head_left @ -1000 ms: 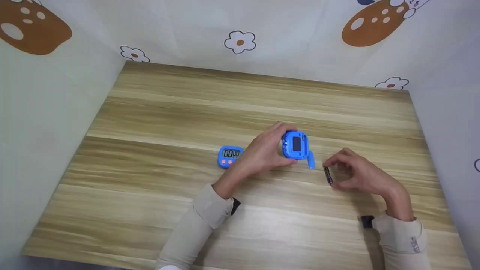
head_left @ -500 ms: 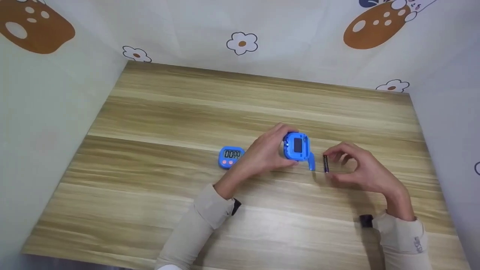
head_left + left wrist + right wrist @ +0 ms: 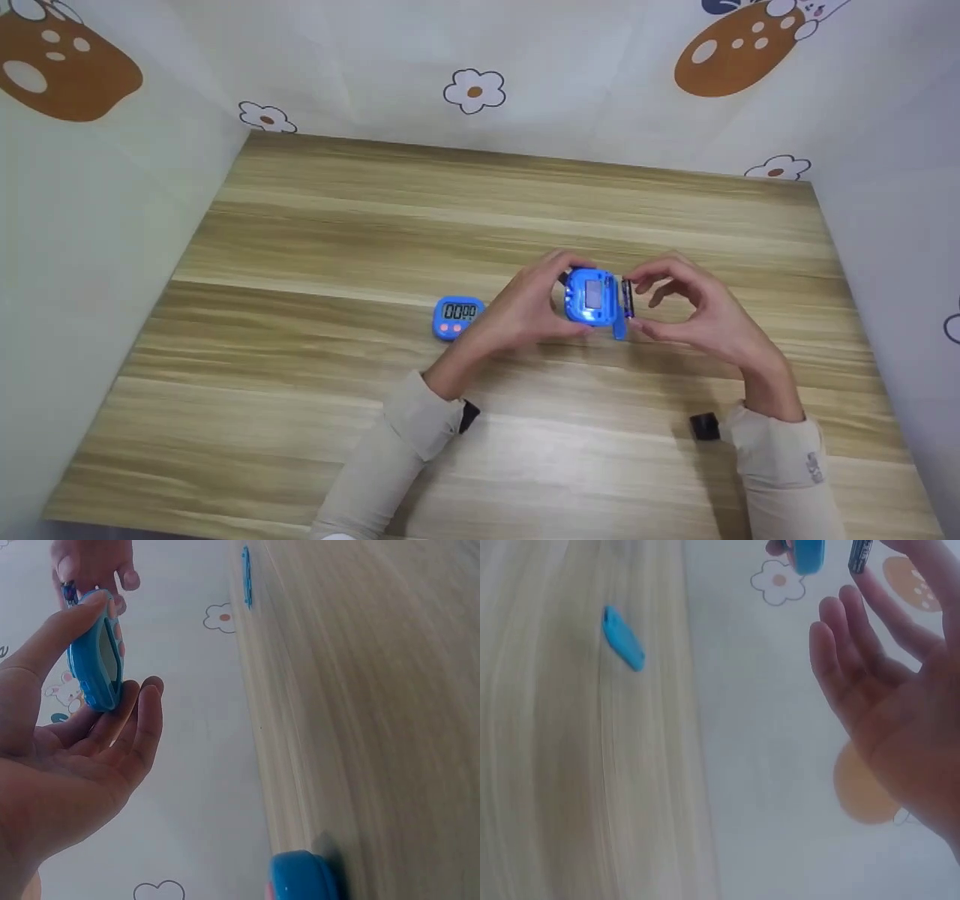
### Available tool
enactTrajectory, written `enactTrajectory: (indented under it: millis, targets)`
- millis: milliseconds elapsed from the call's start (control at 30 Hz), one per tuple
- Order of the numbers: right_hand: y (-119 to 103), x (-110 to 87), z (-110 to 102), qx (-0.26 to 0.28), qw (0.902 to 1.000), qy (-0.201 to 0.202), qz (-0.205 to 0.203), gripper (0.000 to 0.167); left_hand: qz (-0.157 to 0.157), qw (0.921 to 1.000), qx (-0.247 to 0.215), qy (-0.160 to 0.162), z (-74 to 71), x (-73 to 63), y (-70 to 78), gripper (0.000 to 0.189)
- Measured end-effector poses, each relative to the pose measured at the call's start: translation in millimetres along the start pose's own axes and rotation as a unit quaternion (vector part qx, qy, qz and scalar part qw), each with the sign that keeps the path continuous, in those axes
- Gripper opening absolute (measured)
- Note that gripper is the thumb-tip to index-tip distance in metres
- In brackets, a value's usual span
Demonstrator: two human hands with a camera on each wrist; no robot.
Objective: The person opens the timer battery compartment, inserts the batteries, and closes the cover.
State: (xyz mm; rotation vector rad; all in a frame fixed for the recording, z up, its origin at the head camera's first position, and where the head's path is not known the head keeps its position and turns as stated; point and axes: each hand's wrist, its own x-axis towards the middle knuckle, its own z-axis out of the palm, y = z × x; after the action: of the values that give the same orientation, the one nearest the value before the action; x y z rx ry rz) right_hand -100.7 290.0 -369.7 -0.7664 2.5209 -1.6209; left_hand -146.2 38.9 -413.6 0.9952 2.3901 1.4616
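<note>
My left hand [image 3: 529,304] grips a blue digital timer [image 3: 592,298] by its top and bottom edges, its back with the uncovered battery slot turned towards my head. In the left wrist view the timer [image 3: 96,660] is held above the table. A small dark battery [image 3: 628,298] is pinched by its ends between thumb and forefinger of my right hand [image 3: 701,304], just right of the timer. The right wrist view shows the battery [image 3: 860,555] only partly, at the top edge. A blue battery cover [image 3: 622,637] lies on the table, partly hidden by the timer in the head view.
Beside my left forearm, a second blue timer [image 3: 456,318] lies with its display up, reading zeros, partly hidden by the arm. The wooden table [image 3: 360,202] meets pale patterned walls [image 3: 577,82] at the back and sides.
My right hand has moved left and up, bringing the battery from a gap away to close beside the held timer. The left hand and its timer have hardly moved.
</note>
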Motion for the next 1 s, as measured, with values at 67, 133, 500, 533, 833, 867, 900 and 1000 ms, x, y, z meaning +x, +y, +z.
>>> enactTrajectory:
  millis: [67, 133, 500, 533, 833, 867, 900, 1000]
  targets:
    - [0, 2.7, 3, 0.008, 1.0, 0.003, -0.004, 0.05, -0.001, 1.0, -0.009, 0.0, -0.3, -0.5, -0.4, 0.076]
    - [1, 4.4, 5, 0.01, 0.9999, 0.003, -0.004, 0.05, -0.003, 0.9998, -0.019, -0.001, -0.6, -0.7, -0.1, 0.076]
    - [-3, 6.7, 10, -0.024, 0.9996, 0.002, 0.013, 0.049, -0.005, 0.9994, -0.034, -0.004, -0.8, -1.0, 0.7, 0.075]
    - [-4, 6.5, 10, -0.024, 0.9996, 0.002, 0.016, 0.049, -0.004, 0.9994, -0.033, -0.004, -0.7, -0.9, 0.7, 0.075]
    - [-7, 6.0, 13, -0.065, 0.9978, 0.012, -0.004, 0.045, -0.009, 0.9997, -0.024, -0.001, -0.4, -1.4, 2.5, 0.075]
    - [-2, 5.6, 13, -0.071, 0.9973, 0.014, -0.008, 0.046, -0.007, 0.9997, -0.021, 0.001, -0.3, -1.2, 2.6, 0.075]
    - [2, 5.2, 12, -0.078, 0.9967, 0.015, -0.013, 0.047, -0.006, 0.9998, -0.019, 0.002, -0.3, -1.0, 2.7, 0.074]
    - [15, 4.4, 10, -0.082, 0.9963, 0.018, -0.014, 0.052, 0.003, 0.9999, -0.011, 0.009, -0.4, -0.1, 2.4, 0.074]
